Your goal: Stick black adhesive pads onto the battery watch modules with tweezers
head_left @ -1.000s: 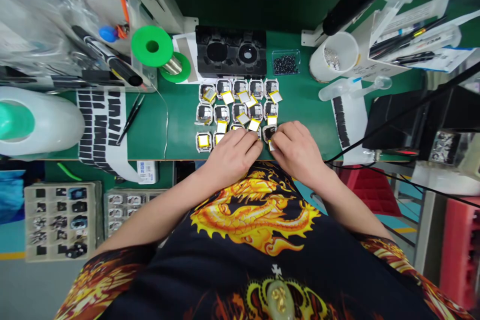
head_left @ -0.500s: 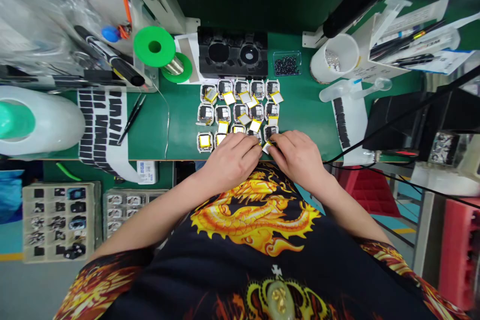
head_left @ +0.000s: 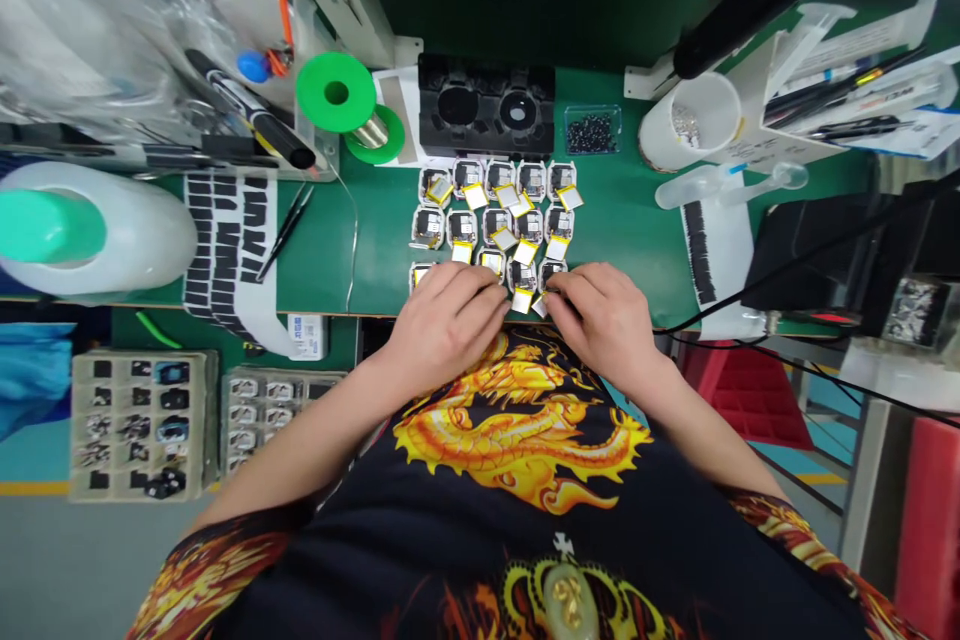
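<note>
- The left hand [head_left: 442, 320] lies knuckles-up at the near edge of the table [head_left: 630, 220]. Its fingers [head_left: 480, 298] are bent down over the front row of modules [head_left: 495, 220]. Whether they grip one, I cannot tell.
- The right hand [head_left: 604, 320] is just beside it, its fingertips drawn close together at a small pale tab [head_left: 538, 306]. They seem to touch it, but I cannot make out a firm hold.
- The modules stand in three tight rows, most with a yellow-edged square on top. The back row is just in front of a black fixture [head_left: 487, 105].
- A green spool [head_left: 335, 92] is left of the fixture, and a clear box [head_left: 592, 130] of dark bits is right of it.
- Tweezers [head_left: 285, 230] lie well left of the modules, beside a sheet of black strips [head_left: 225, 240].
</note>
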`<state>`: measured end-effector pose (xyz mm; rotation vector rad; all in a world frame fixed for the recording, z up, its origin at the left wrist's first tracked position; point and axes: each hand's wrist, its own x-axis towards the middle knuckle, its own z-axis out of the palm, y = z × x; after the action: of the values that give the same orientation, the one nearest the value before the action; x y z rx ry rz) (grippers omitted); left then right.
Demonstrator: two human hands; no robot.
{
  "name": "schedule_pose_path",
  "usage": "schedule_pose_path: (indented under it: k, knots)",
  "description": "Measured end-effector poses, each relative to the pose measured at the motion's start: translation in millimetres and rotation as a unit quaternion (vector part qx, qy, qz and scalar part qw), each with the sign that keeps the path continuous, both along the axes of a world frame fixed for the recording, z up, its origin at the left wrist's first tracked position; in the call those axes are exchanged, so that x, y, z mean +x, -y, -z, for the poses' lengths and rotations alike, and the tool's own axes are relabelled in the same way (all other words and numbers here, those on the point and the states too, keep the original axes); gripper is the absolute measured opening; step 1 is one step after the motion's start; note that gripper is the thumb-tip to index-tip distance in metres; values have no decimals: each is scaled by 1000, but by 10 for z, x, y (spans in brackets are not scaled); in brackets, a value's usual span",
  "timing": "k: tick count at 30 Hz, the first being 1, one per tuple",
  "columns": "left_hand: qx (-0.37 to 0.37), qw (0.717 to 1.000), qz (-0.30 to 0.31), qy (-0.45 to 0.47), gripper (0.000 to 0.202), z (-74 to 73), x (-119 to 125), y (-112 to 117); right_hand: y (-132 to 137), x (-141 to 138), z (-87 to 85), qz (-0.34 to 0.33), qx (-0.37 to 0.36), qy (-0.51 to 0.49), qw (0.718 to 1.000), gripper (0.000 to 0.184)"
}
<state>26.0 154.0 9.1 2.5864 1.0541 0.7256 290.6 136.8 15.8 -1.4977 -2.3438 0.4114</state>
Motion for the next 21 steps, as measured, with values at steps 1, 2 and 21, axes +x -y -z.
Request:
schedule_pose_path:
  k: [1, 2, 21]
  knots:
    - [-2, 1000, -22, -2, 22, -2, -75, 6, -24, -38, -18, -7, 4, -7, 1000, 25]
    - [-3, 999, -44, -7, 23, -2, -150, 12, -54, -89, -36, -17, 8, -10, 1000, 25]
    - [-108, 979, -65, -163, 31, -172, -401, -126, -569, -707, -241, -78, -60, 138, 986, 17]
